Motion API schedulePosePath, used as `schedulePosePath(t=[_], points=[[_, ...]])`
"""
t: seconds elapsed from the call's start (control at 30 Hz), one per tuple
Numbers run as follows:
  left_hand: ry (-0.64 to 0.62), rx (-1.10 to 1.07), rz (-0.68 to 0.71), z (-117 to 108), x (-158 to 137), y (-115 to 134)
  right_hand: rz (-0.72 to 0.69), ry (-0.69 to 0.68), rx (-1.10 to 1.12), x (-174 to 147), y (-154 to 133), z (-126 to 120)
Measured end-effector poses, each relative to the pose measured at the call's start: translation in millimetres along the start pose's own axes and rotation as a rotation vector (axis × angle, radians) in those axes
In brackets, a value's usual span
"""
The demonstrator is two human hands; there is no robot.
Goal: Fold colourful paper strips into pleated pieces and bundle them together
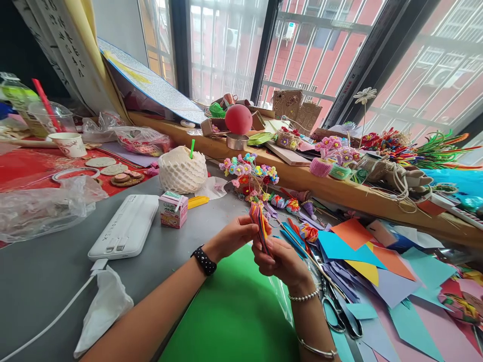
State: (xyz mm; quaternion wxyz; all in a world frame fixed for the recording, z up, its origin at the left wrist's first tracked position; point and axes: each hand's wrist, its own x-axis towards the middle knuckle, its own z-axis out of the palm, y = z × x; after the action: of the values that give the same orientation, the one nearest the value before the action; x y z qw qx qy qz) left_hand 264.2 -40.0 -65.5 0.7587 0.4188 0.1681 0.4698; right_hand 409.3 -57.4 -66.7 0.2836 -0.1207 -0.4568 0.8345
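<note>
Between my two hands is a bundle of multicoloured paper strips (257,217), red, orange, yellow and dark layers pressed together and standing roughly upright. My left hand (236,236) pinches it from the left side, thumb against the strips. Around its lower right edge close the fingers of my right hand (281,256). Both hands are above a green sheet (234,311). Just behind the bundle stands a bunch of small crocheted-looking flowers (249,173). Scissors (339,306) lie to the right of my right wrist, among cut paper.
Coloured paper pieces (377,251) cover the right side. On the left are a white power bank (126,226) with a cable, a small pink carton (173,209) and a netted coconut (182,170). A wooden ledge (294,176) below the window carries a red ball (238,119) and crafts.
</note>
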Motion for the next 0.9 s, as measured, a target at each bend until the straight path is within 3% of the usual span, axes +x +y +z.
schedulePosePath(t=[0.27, 0.6, 0.9], points=[[0.116, 0.047, 0.048, -2.3, 2.7, -4.8, 0.01, 0.053, 0.035, 2.5, 0.3, -3.1], [0.093, 0.072, 0.047, -10.1, 5.2, -9.5, 0.014, 0.099, 0.042, 5.5, 2.1, -3.9], [0.114, 0.022, 0.062, -4.3, 6.2, -7.4, -0.033, 0.228, -0.177, 8.0, 2.8, 1.4]])
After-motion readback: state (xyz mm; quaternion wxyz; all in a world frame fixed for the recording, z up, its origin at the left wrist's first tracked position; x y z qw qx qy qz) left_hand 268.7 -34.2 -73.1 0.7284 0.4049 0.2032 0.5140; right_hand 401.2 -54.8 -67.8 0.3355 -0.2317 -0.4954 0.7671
